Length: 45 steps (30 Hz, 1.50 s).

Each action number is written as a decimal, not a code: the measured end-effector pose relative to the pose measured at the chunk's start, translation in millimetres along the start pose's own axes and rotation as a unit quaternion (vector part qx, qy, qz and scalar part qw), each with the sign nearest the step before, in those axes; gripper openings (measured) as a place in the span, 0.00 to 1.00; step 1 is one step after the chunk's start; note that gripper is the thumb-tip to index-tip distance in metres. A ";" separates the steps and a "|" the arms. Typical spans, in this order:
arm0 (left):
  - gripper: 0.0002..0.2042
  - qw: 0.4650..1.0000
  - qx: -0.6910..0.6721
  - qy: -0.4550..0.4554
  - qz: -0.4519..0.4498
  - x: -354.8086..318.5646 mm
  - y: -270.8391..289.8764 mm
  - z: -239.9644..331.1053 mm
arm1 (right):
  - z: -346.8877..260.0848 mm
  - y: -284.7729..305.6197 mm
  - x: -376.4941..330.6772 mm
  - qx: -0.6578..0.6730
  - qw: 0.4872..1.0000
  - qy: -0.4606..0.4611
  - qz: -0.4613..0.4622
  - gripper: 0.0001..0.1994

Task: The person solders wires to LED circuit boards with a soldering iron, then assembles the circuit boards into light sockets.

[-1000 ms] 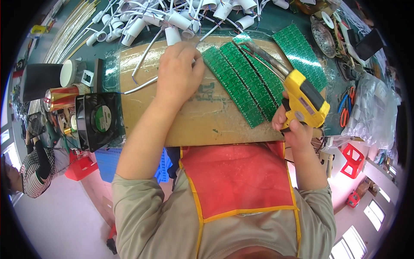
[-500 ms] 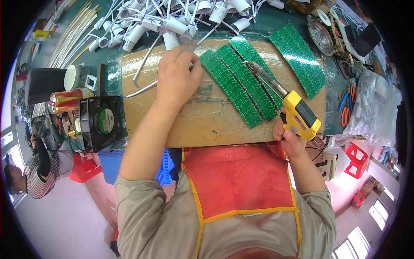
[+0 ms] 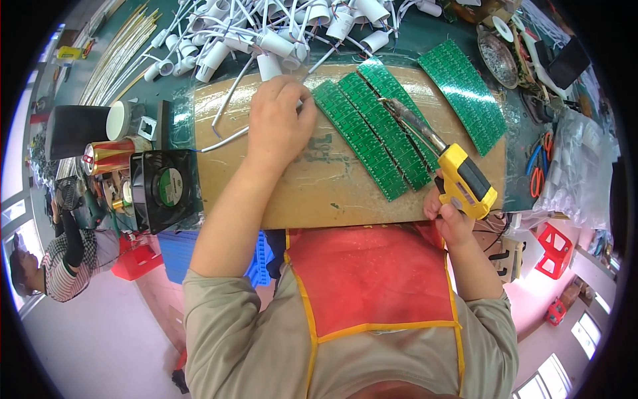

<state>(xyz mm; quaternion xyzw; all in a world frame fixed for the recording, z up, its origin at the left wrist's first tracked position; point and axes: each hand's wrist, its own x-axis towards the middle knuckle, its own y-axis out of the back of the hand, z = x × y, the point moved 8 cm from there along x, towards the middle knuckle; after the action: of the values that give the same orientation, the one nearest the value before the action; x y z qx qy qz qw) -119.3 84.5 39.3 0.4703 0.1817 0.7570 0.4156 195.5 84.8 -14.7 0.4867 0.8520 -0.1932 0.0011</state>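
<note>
My left hand (image 3: 282, 123) is closed over the upper left of the brown board, its fingers bent round the near end of a white cylindrical lamp holder (image 3: 269, 66). A white cable (image 3: 226, 139) runs from under this hand toward the left, and the fingertips are partly hidden. My right hand (image 3: 450, 216) grips a yellow and black soldering gun (image 3: 468, 183), whose metal tip points up and left over the circuit boards. Beneath that tip lie several narrow green circuit board strips (image 3: 362, 136), side by side and slanted. Another wider green circuit board (image 3: 463, 96) rests to their right.
White lamp holders with cables (image 3: 279, 43) are heaped at the far edge. A black fan (image 3: 166, 188) and a can (image 3: 109, 157) stand left. Right are a metal dish (image 3: 497, 56), scissors (image 3: 537, 179) and plastic bags (image 3: 575, 166). Another person (image 3: 63, 266) is at far left.
The whole view has shifted slightly to the right. Both hands, the soldering gun and the circuit boards keep nearly the same places relative to each other.
</note>
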 end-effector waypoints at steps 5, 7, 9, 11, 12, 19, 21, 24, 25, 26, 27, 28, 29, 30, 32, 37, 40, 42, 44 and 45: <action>0.03 0.999 0.016 0.037 -0.037 -1.5 -3.5 -4.7 | 1.2 0.3 0.3 0.007 1.000 -0.001 -0.001 0.39; 0.04 0.998 0.017 0.047 -0.040 -2.4 -3.9 -6.4 | 2.7 1.3 -0.3 0.009 1.000 -0.002 -0.002 0.39; 0.04 0.999 0.013 0.026 -0.025 -2.3 -2.6 -3.7 | 3.7 1.9 -1.0 0.012 1.000 -0.003 -0.002 0.39; 0.05 1.000 0.008 0.006 -0.010 -1.8 0.9 0.2 | 4.1 2.1 -1.2 0.012 1.000 -0.004 -0.002 0.38; 0.07 1.000 0.004 0.011 -0.017 -2.1 0.8 0.7 | 4.2 2.4 -1.3 0.013 1.000 -0.003 -0.002 0.38; 0.15 0.997 0.060 0.014 -0.041 -2.6 8.1 6.4 | -5.8 -3.6 -2.5 0.011 1.000 -0.015 -0.003 0.41; 0.15 0.996 0.079 0.019 -0.047 -3.7 14.3 6.1 | -13.1 -19.4 2.4 0.005 1.000 -0.018 -0.016 0.42; 0.14 0.994 0.097 0.018 -0.052 -5.0 13.0 -2.6 | -20.6 -61.8 23.6 0.091 0.993 0.018 -0.071 0.45; 0.14 0.994 0.100 0.012 -0.052 -4.9 12.1 -4.1 | -17.3 -67.5 26.8 0.098 0.992 0.009 -0.077 0.47; 0.14 0.994 0.099 0.011 -0.052 -3.7 11.5 -4.6 | -14.2 -70.4 28.2 0.105 0.991 0.000 -0.083 0.49; 0.13 0.992 0.114 0.003 -0.048 -3.1 12.6 -4.3 | -9.1 -68.5 28.5 0.103 0.991 -0.010 -0.084 0.52; 0.13 0.991 0.130 -0.006 -0.043 -2.3 13.8 -3.9 | -9.4 -67.0 28.6 0.104 0.991 -0.009 -0.086 0.52; 0.13 0.990 0.132 -0.006 -0.043 -0.3 15.1 -4.0 | -9.2 -65.7 28.4 0.102 0.991 -0.013 -0.087 0.53; 0.13 0.990 0.136 -0.009 -0.038 1.2 17.3 -2.7 | -8.0 -65.7 28.0 0.099 0.991 -0.017 -0.089 0.53; 0.14 0.989 0.142 -0.011 -0.032 2.3 18.2 -0.9 | -8.9 -68.2 28.5 0.104 0.990 -0.018 -0.090 0.53; 0.14 0.996 0.089 -0.001 -0.003 5.4 21.6 -6.3 | -7.3 -67.1 27.0 0.111 0.990 -0.010 -0.091 0.52; 0.13 0.988 0.002 0.134 0.070 9.0 45.6 -28.2 | -8.2 -65.1 25.8 0.115 0.990 -0.003 -0.085 0.52; 0.12 0.986 0.011 0.147 0.078 18.3 60.6 -35.6 | -8.9 -66.6 24.7 0.116 0.989 -0.007 -0.093 0.51; 0.12 0.988 0.112 0.016 0.107 34.9 67.0 -33.9 | -11.5 -67.8 25.1 0.116 0.989 -0.001 -0.092 0.51; 0.13 0.983 0.157 -0.009 0.095 42.3 66.8 -34.4 | -13.8 -68.4 25.8 0.118 0.989 0.005 -0.091 0.50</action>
<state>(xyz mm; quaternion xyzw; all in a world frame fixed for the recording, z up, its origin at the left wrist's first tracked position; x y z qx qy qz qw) -188.6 83.0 90.7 0.5520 0.2489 0.7507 0.2643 127.7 79.8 15.6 0.4051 0.8639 -0.2890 -0.0780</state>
